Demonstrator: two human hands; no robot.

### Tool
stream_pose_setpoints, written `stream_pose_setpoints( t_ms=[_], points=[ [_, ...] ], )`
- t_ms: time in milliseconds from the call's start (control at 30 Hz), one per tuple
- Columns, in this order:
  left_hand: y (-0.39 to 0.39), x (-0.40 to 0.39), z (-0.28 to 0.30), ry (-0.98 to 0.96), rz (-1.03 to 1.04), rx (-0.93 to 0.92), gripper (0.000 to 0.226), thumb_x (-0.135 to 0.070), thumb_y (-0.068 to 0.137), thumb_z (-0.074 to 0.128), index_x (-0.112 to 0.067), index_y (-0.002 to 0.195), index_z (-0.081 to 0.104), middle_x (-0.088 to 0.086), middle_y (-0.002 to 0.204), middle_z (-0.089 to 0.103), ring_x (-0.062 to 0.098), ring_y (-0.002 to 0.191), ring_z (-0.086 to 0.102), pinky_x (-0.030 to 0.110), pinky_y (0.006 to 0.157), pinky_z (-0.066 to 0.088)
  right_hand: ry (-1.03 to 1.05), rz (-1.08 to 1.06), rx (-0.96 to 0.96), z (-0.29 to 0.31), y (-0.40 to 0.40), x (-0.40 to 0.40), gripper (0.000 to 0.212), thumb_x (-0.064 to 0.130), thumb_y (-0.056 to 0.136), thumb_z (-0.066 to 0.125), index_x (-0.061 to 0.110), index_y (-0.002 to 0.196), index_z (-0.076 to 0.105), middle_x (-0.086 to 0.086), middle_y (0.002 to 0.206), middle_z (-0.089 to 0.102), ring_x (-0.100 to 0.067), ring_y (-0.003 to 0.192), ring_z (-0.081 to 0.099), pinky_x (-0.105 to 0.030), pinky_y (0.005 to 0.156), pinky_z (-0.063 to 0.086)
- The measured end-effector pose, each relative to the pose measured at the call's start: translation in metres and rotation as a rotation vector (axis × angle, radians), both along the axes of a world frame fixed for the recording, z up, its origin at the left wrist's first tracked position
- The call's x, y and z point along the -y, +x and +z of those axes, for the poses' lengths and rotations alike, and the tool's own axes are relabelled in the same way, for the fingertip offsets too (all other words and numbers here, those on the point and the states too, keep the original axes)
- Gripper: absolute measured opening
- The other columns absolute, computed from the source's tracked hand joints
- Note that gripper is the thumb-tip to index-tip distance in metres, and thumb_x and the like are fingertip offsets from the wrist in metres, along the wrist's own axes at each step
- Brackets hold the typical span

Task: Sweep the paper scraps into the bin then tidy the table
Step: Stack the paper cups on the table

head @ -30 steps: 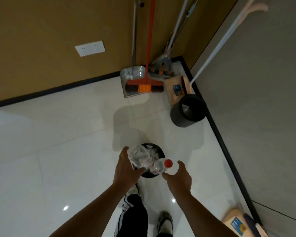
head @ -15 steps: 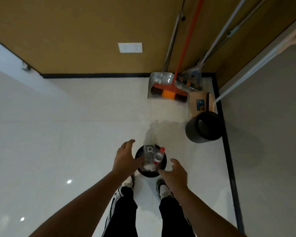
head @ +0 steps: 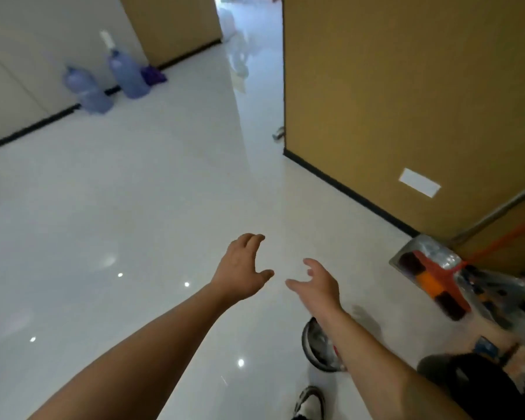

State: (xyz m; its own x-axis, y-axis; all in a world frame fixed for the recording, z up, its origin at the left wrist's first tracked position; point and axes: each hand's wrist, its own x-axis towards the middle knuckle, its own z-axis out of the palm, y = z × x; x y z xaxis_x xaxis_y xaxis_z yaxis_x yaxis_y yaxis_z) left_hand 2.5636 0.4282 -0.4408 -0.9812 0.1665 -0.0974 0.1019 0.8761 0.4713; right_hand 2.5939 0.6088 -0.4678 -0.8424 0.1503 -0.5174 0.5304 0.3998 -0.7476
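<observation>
My left hand (head: 241, 269) and my right hand (head: 319, 284) are both held out over the white floor, fingers loosely spread, holding nothing. The small black bin (head: 311, 350) stands on the floor under my right forearm, with clear plastic and a bit of red inside; the forearm hides much of it. An orange broom (head: 437, 280) leans over a silver dustpan (head: 406, 253) at the right wall. No table and no paper scraps are in view.
A brown partition wall (head: 406, 86) stands at the right with a white socket plate (head: 419, 182). Two blue water jugs (head: 128, 74) stand by the far left wall. A corridor opens ahead at the top. A larger black bin (head: 467, 386) is at the lower right. My shoe (head: 309, 401) is at the bottom.
The plastic bottles left my hands and lie in the small bin. The view has swung left, away from the corner, toward the open floor and corridor. Both hands are now empty.
</observation>
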Motion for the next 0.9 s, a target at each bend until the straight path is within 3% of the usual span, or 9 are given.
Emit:
stream_pose_setpoints(
  t_ms=[200, 400, 667, 900],
  points=[
    [0.084, 0.197, 0.096, -0.035, 0.375, -0.268, 0.077, -0.048, 0.079, 0.067, -0.026, 0.144, 0.033, -0.005, 0.148, 0.035, 0.016, 0.135, 0.032, 0.032, 0.106, 0.034, -0.052, 0.403, -0.265, 0.093, 0.006, 0.202, 0.071, 0.035, 0.077, 0.08, 0.033, 0.14, 0.048, -0.001, 0.138, 0.054, -0.02, 0.119, 0.056, -0.032, 0.092, 0.049],
    [0.26, 0.404, 0.149, -0.11, 0.751, -0.394, 0.073, -0.046, 0.081, 0.067, -0.027, 0.143, 0.034, -0.005, 0.147, 0.036, 0.016, 0.134, 0.033, 0.032, 0.106, 0.034, -0.124, 0.804, -0.458, 0.153, 0.132, 0.431, 0.074, 0.036, 0.078, 0.079, 0.032, 0.143, 0.045, 0.0, 0.143, 0.05, -0.022, 0.127, 0.051, -0.038, 0.1, 0.048],
    [0.513, 0.583, 0.163, -0.187, 1.211, -0.386, 0.067, -0.048, 0.082, 0.067, -0.03, 0.14, 0.038, -0.009, 0.142, 0.039, 0.015, 0.13, 0.034, 0.033, 0.104, 0.037, -0.208, 1.183, -0.476, 0.16, 0.326, 0.64, 0.072, 0.037, 0.078, 0.078, 0.034, 0.142, 0.045, 0.003, 0.143, 0.05, -0.019, 0.128, 0.049, -0.035, 0.101, 0.046],
    [0.667, 0.683, 0.144, -0.181, 1.527, -0.405, 0.062, -0.045, 0.084, 0.065, -0.03, 0.139, 0.04, -0.008, 0.14, 0.041, 0.015, 0.129, 0.037, 0.03, 0.102, 0.037, -0.16, 1.478, -0.407, 0.135, 0.449, 0.786, 0.075, 0.038, 0.078, 0.077, 0.034, 0.144, 0.043, 0.0, 0.143, 0.049, -0.02, 0.126, 0.05, -0.037, 0.101, 0.047]
  ],
)
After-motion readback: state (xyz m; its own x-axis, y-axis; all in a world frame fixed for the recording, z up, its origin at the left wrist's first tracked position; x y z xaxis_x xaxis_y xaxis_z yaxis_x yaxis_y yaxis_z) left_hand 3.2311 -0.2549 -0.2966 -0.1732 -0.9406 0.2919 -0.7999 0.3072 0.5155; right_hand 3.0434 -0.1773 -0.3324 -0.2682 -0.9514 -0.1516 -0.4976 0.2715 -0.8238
